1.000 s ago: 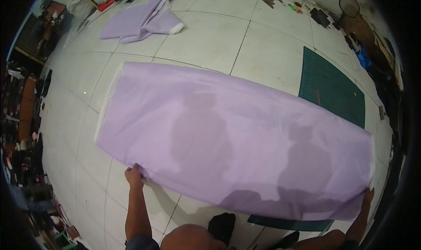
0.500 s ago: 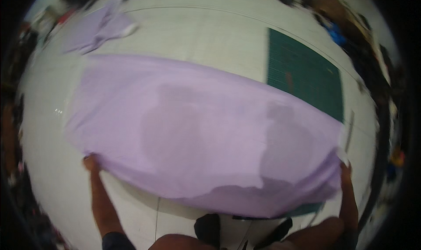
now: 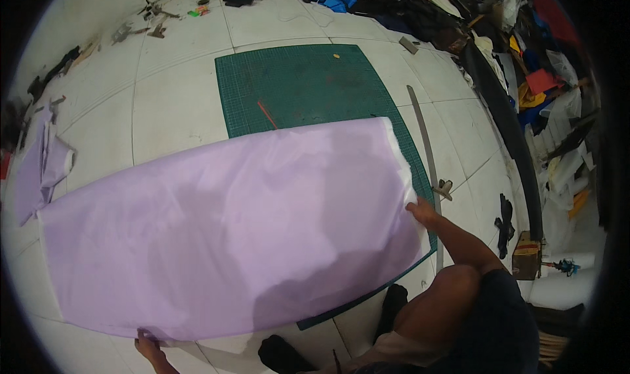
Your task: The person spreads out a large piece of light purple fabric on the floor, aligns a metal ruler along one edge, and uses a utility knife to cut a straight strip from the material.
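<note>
A lilac cloth covers the green mat's near part and runs left beyond it over the floor, its long axis left to right, slightly rising, one white-edged end on the mat. The right hand's fingers pinch that end; left of the mat, the left hand's fingers are closed on the near edge. Straightening seems underway; the next move calls for even tension.

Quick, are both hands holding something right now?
Left hand: closed, holding the lilac cloth along its near side.
Right hand: closed, holding its white edge.
</note>
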The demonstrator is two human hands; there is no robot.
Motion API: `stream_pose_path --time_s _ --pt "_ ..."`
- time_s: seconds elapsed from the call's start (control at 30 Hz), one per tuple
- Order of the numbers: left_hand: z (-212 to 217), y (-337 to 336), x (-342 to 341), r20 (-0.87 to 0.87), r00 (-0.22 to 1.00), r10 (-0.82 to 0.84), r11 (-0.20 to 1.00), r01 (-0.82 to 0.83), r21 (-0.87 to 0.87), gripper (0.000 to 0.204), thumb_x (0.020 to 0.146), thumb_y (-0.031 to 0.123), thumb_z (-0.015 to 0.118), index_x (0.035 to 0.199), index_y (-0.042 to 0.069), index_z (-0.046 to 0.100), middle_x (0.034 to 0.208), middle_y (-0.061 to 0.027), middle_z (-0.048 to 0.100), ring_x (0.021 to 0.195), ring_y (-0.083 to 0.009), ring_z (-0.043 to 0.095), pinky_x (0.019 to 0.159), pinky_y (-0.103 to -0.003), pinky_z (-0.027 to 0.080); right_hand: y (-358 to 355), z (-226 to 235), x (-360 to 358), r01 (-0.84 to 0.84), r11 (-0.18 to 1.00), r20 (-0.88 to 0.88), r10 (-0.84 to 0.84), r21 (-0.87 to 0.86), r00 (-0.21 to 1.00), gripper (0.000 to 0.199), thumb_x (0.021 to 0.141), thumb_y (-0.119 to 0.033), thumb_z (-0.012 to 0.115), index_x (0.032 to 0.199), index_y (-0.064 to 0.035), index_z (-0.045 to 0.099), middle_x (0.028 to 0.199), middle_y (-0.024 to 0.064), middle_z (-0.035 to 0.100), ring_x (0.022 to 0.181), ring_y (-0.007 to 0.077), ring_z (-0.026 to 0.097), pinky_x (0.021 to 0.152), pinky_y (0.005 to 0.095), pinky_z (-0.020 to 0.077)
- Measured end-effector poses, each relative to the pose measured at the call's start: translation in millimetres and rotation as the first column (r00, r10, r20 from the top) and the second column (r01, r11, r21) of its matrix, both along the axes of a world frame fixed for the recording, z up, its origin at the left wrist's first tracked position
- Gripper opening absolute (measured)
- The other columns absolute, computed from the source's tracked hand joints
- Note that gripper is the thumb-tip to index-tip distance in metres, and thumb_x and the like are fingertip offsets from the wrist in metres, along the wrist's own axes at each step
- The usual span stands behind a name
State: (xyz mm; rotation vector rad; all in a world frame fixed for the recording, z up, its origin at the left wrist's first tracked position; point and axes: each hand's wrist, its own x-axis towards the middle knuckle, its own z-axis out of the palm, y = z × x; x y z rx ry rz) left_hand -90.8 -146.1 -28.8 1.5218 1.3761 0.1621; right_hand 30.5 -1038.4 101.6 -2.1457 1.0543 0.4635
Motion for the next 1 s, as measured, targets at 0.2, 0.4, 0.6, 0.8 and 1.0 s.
stream_pose_path --time_s 0.2,0.4,0.6,0.8,1.0 --pt "-13 -13 21 -0.044 0.999 -0.002 0.999 0.004 0.039 0.034 0.086 0.018 0.065 0.105 -0.009 0.055 0.092 -0.012 0.061 0.074 -0.0205 0.059 0.059 -0.036 0.05 -33 -35 -32 -0.102 0.991 0.1 0.111 -0.092 0.989 0.055 0.087 -0.024 0.054 0.13 0.0092 0.044 0.119 0.028 0.058 0.11 0.0374 0.057 0.096 0.0408 0.0427" --pt "4 -12 27 -0.005 0.998 -0.058 0.983 0.058 0.175 0.039 0.085 0.013 0.066 0.114 -0.006 0.049 0.092 -0.0141 0.061 0.074 -0.0225 0.06 0.058 -0.038 0.051 -44 -65 -5 -0.017 0.995 0.311 0.047 -0.1 0.949 0.057 0.088 -0.027 0.057 0.129 0.0093 0.044 0.119 0.0287 0.056 0.112 0.037 0.056 0.097 0.0402 0.0425" --pt "46 -108 94 -0.504 0.855 -0.124 0.557 0.48 0.678 0.059 0.084 0.018 0.069 0.132 -0.004 0.042 0.125 -0.0239 0.05 0.111 -0.0347 0.052 0.088 -0.051 0.047 -94 -52 -6 -0.145 0.978 0.178 0.118 0.149 0.977 0.067 0.081 -0.037 0.071 0.125 0.0083 0.049 0.117 0.0252 0.058 0.108 0.0335 0.058 0.092 0.0393 0.0455" --pt "104 -261 233 -0.471 0.272 -0.839 -0.113 0.76 0.64 0.067 0.086 0.021 0.067 0.142 -0.002 0.036 0.143 -0.0268 0.036 0.134 -0.0417 0.033 0.111 -0.047 0.03 -97 -51 -38 -0.193 0.961 0.151 0.165 0.197 0.975 0.067 0.074 -0.042 0.078 0.116 0.0041 0.056 0.109 0.0207 0.062 0.101 0.0309 0.06 0.085 0.0372 0.047" --pt "141 -507 284 -0.547 -0.349 -0.761 -0.63 0.601 0.492 0.067 0.087 0.03 0.066 0.142 0.001 0.038 0.149 -0.0297 0.027 0.137 -0.0455 0.028 0.112 -0.049 0.027 -101 -53 -34 -0.346 0.92 0.164 0.319 0.183 0.934 0.054 0.078 -0.036 0.075 0.116 -0.0018 0.057 0.107 0.0191 0.062 0.1 0.0316 0.061 0.085 0.0388 0.0472"
